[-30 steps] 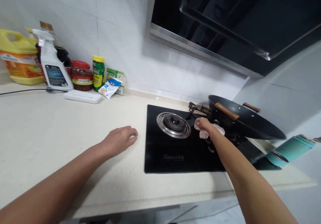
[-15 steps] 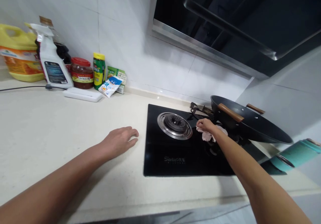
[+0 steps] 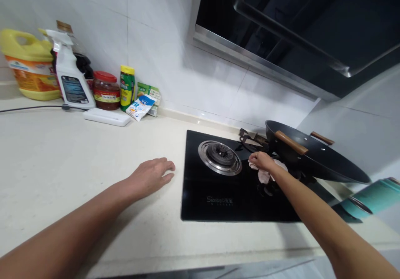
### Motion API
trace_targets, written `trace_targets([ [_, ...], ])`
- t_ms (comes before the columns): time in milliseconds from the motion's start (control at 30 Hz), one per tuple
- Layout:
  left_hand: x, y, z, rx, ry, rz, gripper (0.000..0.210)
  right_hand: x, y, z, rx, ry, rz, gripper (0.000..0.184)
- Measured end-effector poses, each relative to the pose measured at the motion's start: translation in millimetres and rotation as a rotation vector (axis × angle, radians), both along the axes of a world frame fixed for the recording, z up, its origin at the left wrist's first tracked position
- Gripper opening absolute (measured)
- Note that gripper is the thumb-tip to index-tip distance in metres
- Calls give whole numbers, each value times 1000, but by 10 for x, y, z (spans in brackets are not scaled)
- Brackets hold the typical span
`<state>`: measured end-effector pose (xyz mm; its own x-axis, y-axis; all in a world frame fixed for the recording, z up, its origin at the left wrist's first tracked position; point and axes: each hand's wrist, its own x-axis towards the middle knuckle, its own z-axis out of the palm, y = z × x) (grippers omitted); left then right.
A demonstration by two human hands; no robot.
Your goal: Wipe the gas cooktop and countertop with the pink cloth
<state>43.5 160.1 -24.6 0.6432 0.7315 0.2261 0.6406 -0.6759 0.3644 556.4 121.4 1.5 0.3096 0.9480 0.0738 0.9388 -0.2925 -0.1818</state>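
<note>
A pale pink cloth (image 3: 265,177) lies crumpled on the black glass gas hob (image 3: 195,206), and my right hand (image 3: 261,161) is closed on it. That hand is just right of the round metal-ringed left burner (image 3: 220,157). My forearm and hand partly cover the cloth and the hob's right side. To the left of the hob, my left hand (image 3: 152,174) is over the pale countertop (image 3: 62,158). Its fingers are loosely curved, its thumb stands apart, and it holds nothing.
A black wok (image 3: 325,162) with wooden handles sits tilted at the right, beside a teal cylindrical container (image 3: 371,197). Dark burner grates (image 3: 251,139) lie behind. A range hood (image 3: 281,28) overhangs. A spray bottle (image 3: 73,83), jug (image 3: 33,68) and red-lidded jar (image 3: 106,91) stand back left.
The whole view has shifted slightly, so things appear a little farther right. My right hand and the cloth have moved slightly right and nearer along the hob. My left hand keeps its pose.
</note>
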Motion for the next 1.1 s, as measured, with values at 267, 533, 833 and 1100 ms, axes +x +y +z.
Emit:
trace_targets([
  [267,24,-10,26,1,28,8,32,-37,-36,-63,42,-47,60,16],
  [533,15,14,-2,11,15,13,32,-25,-46,-54,18,-53,60,15],
  [833,-1,33,-48,14,-16,-3,31,-33,-97,-54,-8,-48,74,19],
  [1100,26,-7,-17,9,26,-9,31,28,-6,-4,-58,-88,59,11],
])
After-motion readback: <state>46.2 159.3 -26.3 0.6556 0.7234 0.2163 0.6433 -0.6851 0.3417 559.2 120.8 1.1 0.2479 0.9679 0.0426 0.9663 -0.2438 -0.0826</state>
